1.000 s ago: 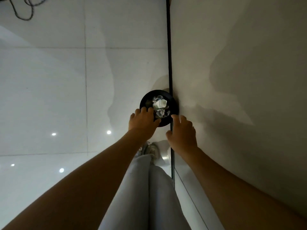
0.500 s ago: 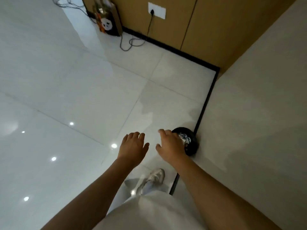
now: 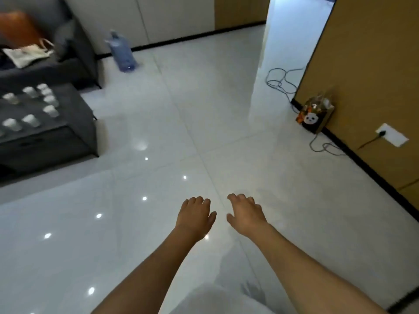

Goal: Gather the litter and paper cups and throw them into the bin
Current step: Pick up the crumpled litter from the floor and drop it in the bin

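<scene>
Bin gone from view; left hand (image 3: 194, 217), right hand (image 3: 246, 215) empty; cups (image 3: 31, 107) blurred.

Both your arms reach forward, bare to the elbow, palms facing down. Your left hand (image 3: 194, 217) and right hand (image 3: 246, 215) hang side by side, just apart, fingers loosely curled and relaxed, each holding nothing.

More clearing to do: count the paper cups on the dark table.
8, perhaps more beyond the left edge: five in a back cluster, one at back left, two at the front of the table.
</scene>
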Demonstrator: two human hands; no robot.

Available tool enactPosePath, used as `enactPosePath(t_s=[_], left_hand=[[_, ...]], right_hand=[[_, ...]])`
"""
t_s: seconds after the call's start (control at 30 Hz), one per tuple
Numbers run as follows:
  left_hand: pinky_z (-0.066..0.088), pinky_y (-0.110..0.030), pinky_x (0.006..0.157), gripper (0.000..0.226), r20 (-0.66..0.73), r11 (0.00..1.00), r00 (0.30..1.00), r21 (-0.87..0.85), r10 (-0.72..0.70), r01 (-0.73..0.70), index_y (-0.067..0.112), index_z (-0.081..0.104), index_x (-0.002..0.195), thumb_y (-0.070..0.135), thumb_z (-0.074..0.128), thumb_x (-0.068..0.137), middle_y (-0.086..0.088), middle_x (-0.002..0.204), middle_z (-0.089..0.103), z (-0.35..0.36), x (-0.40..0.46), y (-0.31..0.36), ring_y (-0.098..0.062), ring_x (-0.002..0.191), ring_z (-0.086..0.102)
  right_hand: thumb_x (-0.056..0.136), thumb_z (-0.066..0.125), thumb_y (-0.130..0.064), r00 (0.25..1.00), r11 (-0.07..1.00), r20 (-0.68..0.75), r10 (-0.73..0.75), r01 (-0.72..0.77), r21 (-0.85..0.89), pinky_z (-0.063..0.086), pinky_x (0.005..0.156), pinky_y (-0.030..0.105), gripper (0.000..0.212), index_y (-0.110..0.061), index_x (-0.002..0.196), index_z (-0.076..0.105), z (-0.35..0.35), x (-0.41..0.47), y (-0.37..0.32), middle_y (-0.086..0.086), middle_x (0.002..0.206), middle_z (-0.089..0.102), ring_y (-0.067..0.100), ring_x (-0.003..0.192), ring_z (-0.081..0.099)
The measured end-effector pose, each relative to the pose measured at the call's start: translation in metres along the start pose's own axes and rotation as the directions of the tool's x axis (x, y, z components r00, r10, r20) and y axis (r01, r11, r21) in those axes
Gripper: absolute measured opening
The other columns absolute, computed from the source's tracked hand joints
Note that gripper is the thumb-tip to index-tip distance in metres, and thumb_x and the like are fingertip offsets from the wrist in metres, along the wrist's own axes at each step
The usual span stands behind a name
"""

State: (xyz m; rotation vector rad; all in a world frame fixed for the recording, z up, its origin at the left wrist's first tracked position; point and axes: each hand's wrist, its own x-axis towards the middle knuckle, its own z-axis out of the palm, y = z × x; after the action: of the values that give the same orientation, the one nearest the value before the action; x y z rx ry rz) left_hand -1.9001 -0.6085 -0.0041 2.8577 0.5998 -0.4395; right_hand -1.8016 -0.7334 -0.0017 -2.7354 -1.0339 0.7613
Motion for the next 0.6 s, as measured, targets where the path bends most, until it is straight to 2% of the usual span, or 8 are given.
enactPosePath(t_s=[0.1,0.23,0.33,0.43,0.6], left_hand=[[0.034,-0.033,0.104,0.046,-0.059,0.981,0.981,-0.064,-0.186,0.182,0.013,0.045,0.133,0.043,0.035,0.099,-0.006,0.128,0.053,-0.022,-0.037,-0.093,-0.024,0.119,0.047],[0.035,-0.032,0.102,0.045,-0.094,0.897,0.897,-0.147,-0.432,0.416,0.013,0.046,0.131,0.043,0.035,0.099,-0.006,0.126,0.053,-0.037,-0.094,-0.194,-0.023,0.117,0.047],[0.037,-0.032,0.101,0.046,-0.084,0.801,0.807,-0.217,-0.585,0.558,0.013,0.048,0.13,0.044,0.034,0.099,-0.006,0.125,0.054,-0.042,-0.136,-0.255,-0.023,0.116,0.048],[0.039,-0.031,0.099,0.046,-0.082,0.678,0.688,-0.29,-0.721,0.676,0.013,0.049,0.13,0.045,0.035,0.099,-0.006,0.123,0.056,-0.044,-0.171,-0.312,-0.023,0.115,0.049],[0.038,-0.031,0.096,0.047,-0.038,0.507,0.53,-0.355,-0.847,0.785,0.012,0.05,0.128,0.045,0.036,0.098,-0.007,0.122,0.056,-0.046,-0.188,-0.396,-0.023,0.113,0.051]], right_hand=[[0.095,0.048,-0.032,0.978,0.977,0.031,-0.204,0.206,-0.063,0.04,0.097,0.04,0.054,-0.021,0.144,0.03,0.002,0.026,-0.105,0.006,0.138,0.044,0.029,0.124,0.042],[0.095,0.048,-0.033,0.895,0.886,0.098,-0.436,0.446,-0.13,0.039,0.097,0.04,0.054,-0.022,0.145,0.029,0.01,0.048,-0.231,0.005,0.138,0.044,0.028,0.124,0.042],[0.095,0.049,-0.034,0.808,0.793,0.16,-0.567,0.588,-0.16,0.04,0.095,0.038,0.054,-0.023,0.144,0.031,0.022,0.06,-0.314,0.005,0.137,0.045,0.027,0.122,0.043],[0.095,0.048,-0.035,0.708,0.685,0.234,-0.667,0.705,-0.181,0.041,0.095,0.039,0.053,-0.022,0.144,0.031,0.037,0.069,-0.392,0.005,0.137,0.044,0.028,0.122,0.043],[0.096,0.048,-0.035,0.563,0.539,0.317,-0.763,0.825,-0.169,0.041,0.098,0.04,0.053,-0.022,0.144,0.031,0.06,0.1,-0.5,0.006,0.137,0.044,0.028,0.123,0.042]])
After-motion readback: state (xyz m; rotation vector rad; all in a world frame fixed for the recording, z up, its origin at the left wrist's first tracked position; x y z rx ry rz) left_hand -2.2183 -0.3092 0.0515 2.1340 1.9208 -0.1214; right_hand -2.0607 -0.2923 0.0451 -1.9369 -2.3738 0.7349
